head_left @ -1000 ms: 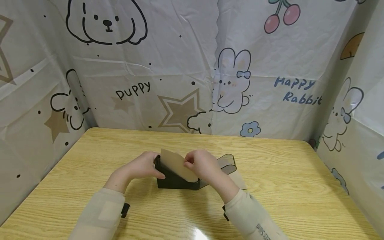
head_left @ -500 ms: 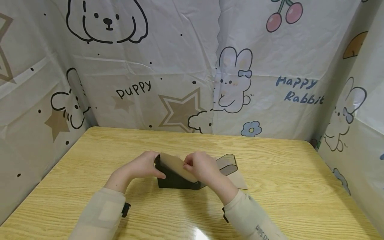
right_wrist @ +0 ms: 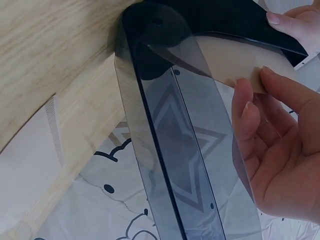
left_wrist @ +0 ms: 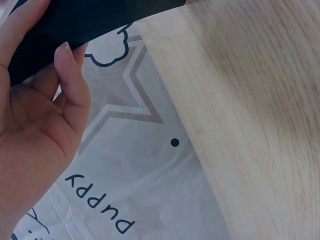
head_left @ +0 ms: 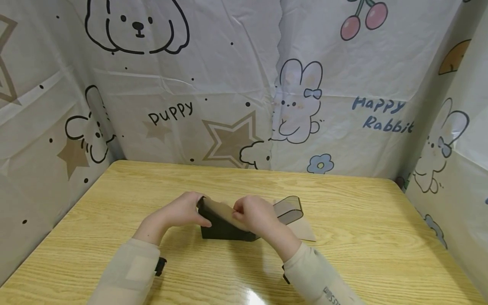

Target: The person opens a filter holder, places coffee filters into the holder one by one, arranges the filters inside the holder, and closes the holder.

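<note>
A black box (head_left: 225,231) with a sloping top stands on the table, its smoky see-through lid (head_left: 291,210) swung back to the right. My left hand (head_left: 187,210) grips the box's tall left end, thumb on the near side; the left wrist view shows the fingers curled around the black wall (left_wrist: 95,22). A brown paper coffee filter (right_wrist: 235,60) sits mostly inside the box. My right hand (head_left: 254,214) pinches the filter's edge between thumb and fingers. Another filter (head_left: 303,230), its crimped edge (right_wrist: 54,127) showing in the right wrist view, lies on the table partly behind the right forearm.
The wood-grain table (head_left: 152,182) spreads around the box. A printed cloth (head_left: 213,84) hangs behind it and along both sides. The open lid juts out to the right of the box, beside the right hand.
The filter has sunk lower into the box and now barely shows above its rim. My right hand has dropped slightly with it. My left hand has kept its grip on the box.
</note>
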Demonstrator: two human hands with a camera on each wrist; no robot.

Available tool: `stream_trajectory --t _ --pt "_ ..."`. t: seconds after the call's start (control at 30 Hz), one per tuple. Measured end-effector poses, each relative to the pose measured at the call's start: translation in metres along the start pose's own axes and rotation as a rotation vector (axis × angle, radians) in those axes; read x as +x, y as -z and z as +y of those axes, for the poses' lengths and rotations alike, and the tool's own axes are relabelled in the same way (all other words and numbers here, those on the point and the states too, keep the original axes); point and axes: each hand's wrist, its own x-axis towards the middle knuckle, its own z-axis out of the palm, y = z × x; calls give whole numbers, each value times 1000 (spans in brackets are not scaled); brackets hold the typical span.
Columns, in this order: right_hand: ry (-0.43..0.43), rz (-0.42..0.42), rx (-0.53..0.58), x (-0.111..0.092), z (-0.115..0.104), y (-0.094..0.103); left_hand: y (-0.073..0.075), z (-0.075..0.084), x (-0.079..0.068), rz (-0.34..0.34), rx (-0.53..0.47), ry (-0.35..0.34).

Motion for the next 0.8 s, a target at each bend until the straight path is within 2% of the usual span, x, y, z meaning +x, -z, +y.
stream_trajectory --t 0.23,0.53,0.67,0.8 --pt "-24 -25 -25 1 1 -3 0 1 1 4 28 -11" --pt "-31 -33 -31 0 4 -2 -1 1 1 11 34 12" --pt "-53 -34 4 -2 7 9 -2 2 1 16 45 26" --pt "-103 -3 77 -6 11 33 -1 3 -1 22 62 29"
